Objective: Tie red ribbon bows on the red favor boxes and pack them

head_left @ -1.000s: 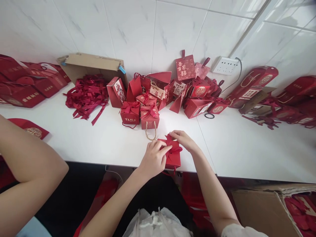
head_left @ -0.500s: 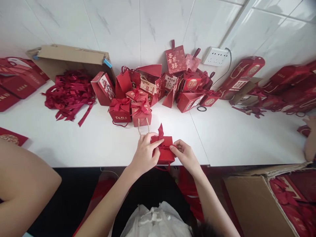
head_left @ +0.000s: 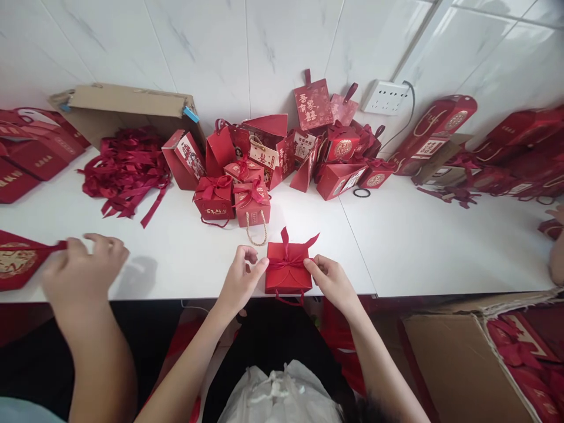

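A small red gift box (head_left: 287, 282) sits at the table's front edge, with a red ribbon (head_left: 286, 262) tied in a bow across its lid. Two ribbon tails stick up behind the knot, and a red cord handle hangs at the front. At the box's left edge, my left hand (head_left: 244, 281) is closed, its thumb tip at the ribbon's left loop. My right hand (head_left: 329, 281) pinches the right loop between thumb and curled fingers. Just behind stand finished-looking red boxes with bows, one a box (head_left: 252, 202) with a gold rope handle.
A heap of red ribbons (head_left: 126, 170) lies before an open cardboard box (head_left: 132, 97). Red gift boxes line the wall, near a power strip (head_left: 385, 98). On the left, a co-worker's hand (head_left: 83, 270) holds a ribbon on another red box. A filled carton (head_left: 458, 352) stands lower right.
My left hand has moved from the top of the bow to the box's left edge. Both ribbon tails now show. The co-worker's hand has come into view on the left.
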The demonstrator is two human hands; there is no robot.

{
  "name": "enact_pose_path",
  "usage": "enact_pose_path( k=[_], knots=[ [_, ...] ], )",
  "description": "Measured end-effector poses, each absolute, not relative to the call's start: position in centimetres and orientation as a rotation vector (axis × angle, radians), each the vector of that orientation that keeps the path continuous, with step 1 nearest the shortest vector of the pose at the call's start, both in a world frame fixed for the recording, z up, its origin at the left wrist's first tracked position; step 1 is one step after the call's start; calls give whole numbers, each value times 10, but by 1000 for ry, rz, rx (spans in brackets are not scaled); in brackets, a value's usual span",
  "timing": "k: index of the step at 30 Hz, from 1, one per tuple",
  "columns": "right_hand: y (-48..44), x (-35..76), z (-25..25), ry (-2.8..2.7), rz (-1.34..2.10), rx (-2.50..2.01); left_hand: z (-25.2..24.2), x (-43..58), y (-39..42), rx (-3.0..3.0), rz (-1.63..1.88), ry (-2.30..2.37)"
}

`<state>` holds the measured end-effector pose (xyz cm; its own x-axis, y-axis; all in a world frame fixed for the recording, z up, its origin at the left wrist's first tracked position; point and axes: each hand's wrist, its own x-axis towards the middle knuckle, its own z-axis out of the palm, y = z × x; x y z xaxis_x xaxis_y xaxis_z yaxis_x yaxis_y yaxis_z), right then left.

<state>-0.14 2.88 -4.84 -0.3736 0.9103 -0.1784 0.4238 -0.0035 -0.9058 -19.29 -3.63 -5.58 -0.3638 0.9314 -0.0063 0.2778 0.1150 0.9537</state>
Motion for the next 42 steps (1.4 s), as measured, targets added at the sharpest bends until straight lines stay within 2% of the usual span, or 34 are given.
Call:
enact_pose_path(
  k=[3, 11, 20, 23, 28, 31, 37, 40, 42],
  knots=[
    [29, -2, -52, -1757, 1489, -1282, -55, -194, -37, 1085, 1105, 1628],
    [29, -3, -61, -1431, 1735, -1102, -62, -192, -34, 837, 1218, 1244],
    [32, -10, -74, -1196, 1804, -1088, -71, -190, -35, 962, 1278, 1263],
    [32, -5, -72, -1275, 1809, -1079, -76, -196, -35, 1032, 1253, 1286],
    [25, 11, -65, -1735, 1591, -1070, -83, -198, -30, 1111, 1456, 1233],
    [24, 16, -62, -1975, 1448, -1165, -83, -196, -30, 1109, 1461, 1344],
    [40, 25, -61, -1662, 891, -1423, -85, -214, -36, 828, 1768, 1655],
    [39, 26, -59, -1672, 877, -1338, -80, -224, -36, 817, 1925, 1767],
    [35, 21, -59, -1792, 925, -1201, -72, -224, -35, 942, 1827, 1875]
  ],
)
